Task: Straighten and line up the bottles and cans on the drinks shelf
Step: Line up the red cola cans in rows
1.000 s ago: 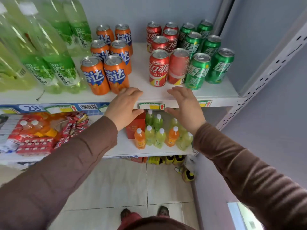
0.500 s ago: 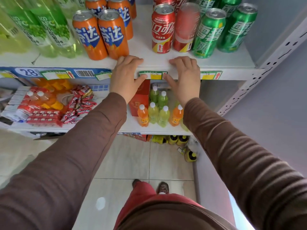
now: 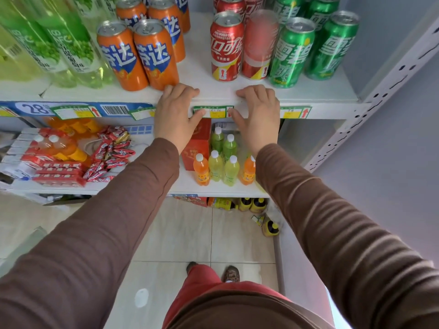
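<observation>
Glossy metal cans, orange, red and green, are stood upright near the front edge of the flat white shelf, clear plastic bottles at its left end. Left hand and right hand are laid open over that edge; nothing is gripped.

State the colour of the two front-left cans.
Orange front-left cans with blue-and-white lettering; head view.

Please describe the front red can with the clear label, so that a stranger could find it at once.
On the upper white shelf, find the red cans between the orange cans and the green cans. In their front row stand two; take the left one. Its white script and gold trophy face forward, while its right neighbour looks blurred.
</observation>
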Demonstrator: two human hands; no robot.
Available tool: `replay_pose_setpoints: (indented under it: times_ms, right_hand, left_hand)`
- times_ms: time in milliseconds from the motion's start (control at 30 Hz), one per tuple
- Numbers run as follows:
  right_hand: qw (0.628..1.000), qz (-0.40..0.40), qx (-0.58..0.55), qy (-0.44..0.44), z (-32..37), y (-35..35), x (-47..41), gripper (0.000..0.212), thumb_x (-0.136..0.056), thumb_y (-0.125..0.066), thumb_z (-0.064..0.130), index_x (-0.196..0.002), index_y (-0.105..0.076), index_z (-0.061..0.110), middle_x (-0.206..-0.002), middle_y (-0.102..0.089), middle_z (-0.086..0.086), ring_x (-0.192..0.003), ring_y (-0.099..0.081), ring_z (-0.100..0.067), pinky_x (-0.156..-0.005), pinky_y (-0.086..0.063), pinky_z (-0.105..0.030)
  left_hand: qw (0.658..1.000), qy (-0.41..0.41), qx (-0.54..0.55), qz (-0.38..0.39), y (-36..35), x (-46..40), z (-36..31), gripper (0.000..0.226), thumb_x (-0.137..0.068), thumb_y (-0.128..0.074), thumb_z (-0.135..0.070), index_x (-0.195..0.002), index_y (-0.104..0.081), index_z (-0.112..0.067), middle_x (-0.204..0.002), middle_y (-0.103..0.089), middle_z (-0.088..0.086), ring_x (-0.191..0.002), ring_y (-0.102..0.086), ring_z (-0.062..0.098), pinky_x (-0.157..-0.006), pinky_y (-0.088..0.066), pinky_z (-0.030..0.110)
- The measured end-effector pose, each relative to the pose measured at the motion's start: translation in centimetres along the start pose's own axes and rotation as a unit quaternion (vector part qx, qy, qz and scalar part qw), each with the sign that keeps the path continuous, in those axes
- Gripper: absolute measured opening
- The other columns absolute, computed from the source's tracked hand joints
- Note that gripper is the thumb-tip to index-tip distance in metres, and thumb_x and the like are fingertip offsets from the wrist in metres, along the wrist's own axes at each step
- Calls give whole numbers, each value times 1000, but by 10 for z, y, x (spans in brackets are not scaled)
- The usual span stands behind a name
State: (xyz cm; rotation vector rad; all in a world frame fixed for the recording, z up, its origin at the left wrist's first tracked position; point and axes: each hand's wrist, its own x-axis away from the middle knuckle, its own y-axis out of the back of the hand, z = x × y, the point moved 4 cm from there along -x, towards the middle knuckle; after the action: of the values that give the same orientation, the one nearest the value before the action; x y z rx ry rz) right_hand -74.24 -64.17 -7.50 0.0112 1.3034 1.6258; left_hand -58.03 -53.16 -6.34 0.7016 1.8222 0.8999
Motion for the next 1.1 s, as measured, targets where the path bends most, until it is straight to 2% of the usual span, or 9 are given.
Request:
replay_pose_setpoints:
  times_ms: [100, 167, 300, 500, 633, 733, 900, 1000, 1100]
  right_hand:
    - [998, 19, -50, -14, -2, 5, -2, 38, -85, -70, 36, -118, -65, 18, -117, -62, -1, -109, -52, -25, -92, -41, -35]
    - [988, 23, -143, -47, -5, 13, -5, 44, -88, -70, 34, -126, -61, 14, -123, -60, -4, -114, -54, -25, -96, -45, -38]
    - [963, -20, -252, -95, -6, 37, -14, 55, -93, -64, 25, -143, -46, 10, -139, -51, -9, -131, -48, -24, -110, -41, -44]
    - [965, -84, -244, -58, 16, 67, -47, 60, -91, -66, 21, -146, -44, 7, -144, -51, -10, -135, -44, -23, -114, -35, -39]
    - [990, -113, -88, -16, 17, 96, -77, 62, -84, -69, 35, -140, -51, 15, -135, -57, -5, -126, -47, -25, -107, -36, -37]
    - [998, -32, 60, -11, 4, 106, -108, 73, -79, -71, 53, -140, -51, 20, -134, -59, -3, -128, -47, -29, -109, -31, -43]
    - [975, 170, 142, -10, -10, 98, -152, 82, -72, -71, 69, -135, -53, 20, -129, -63, -11, -125, -49, -33, -109, -27, -45]
    - [959, 229, 167, -8, -12, 86, -164, 69, -69, -69, 73, -118, -59, 26, -114, -67, -7, -114, -55, -32, -104, -30, -43]
    - [961, 245, 124, -22, -14, 82, -168, 58, -66, -72, 72, -105, -58, 31, -100, -66, 4, -105, -58, -28, -102, -33, -43]
  left_hand:
    - [1000, 7, -5, 23, 4, -2, -4, 41, -87, -69, -33, -121, -63, -11, -115, -61, 6, -108, -50, 28, -93, -44, 39]
    - [998, 11, -11, 56, 8, -6, -7, 44, -85, -71, -33, -122, -62, -11, -117, -59, 7, -110, -49, 29, -95, -44, 41]
    - [996, 20, 23, 83, 27, -23, -17, 48, -85, -72, -33, -126, -59, -13, -124, -55, 7, -117, -48, 28, -98, -41, 37]
    - [997, -47, 51, 43, 71, -77, -46, 51, -86, -71, -35, -129, -55, -14, -124, -54, 9, -115, -48, 28, -96, -39, 36]
    - [991, -99, 35, 82, 88, -117, -55, 57, -84, -74, -34, -133, -52, -14, -128, -52, 10, -119, -48, 27, -96, -37, 34]
    - [977, -133, 4, 166, 92, -147, -60, 67, -82, -76, -39, -139, -49, -17, -135, -51, 9, -124, -47, 28, -98, -37, 35]
    - [934, -150, -69, 317, 83, -191, -70, 82, -78, -74, -54, -146, -40, -21, -144, -48, 6, -127, -48, 27, -104, -41, 38]
    - [907, -148, -103, 380, 71, -204, -75, 78, -79, -73, -55, -143, -46, -20, -134, -54, 4, -115, -53, 24, -97, -46, 37]
    - [897, -173, -78, 400, 59, -211, -75, 64, -79, -76, -52, -132, -57, -20, -118, -59, 1, -98, -52, 17, -73, -44, 29]
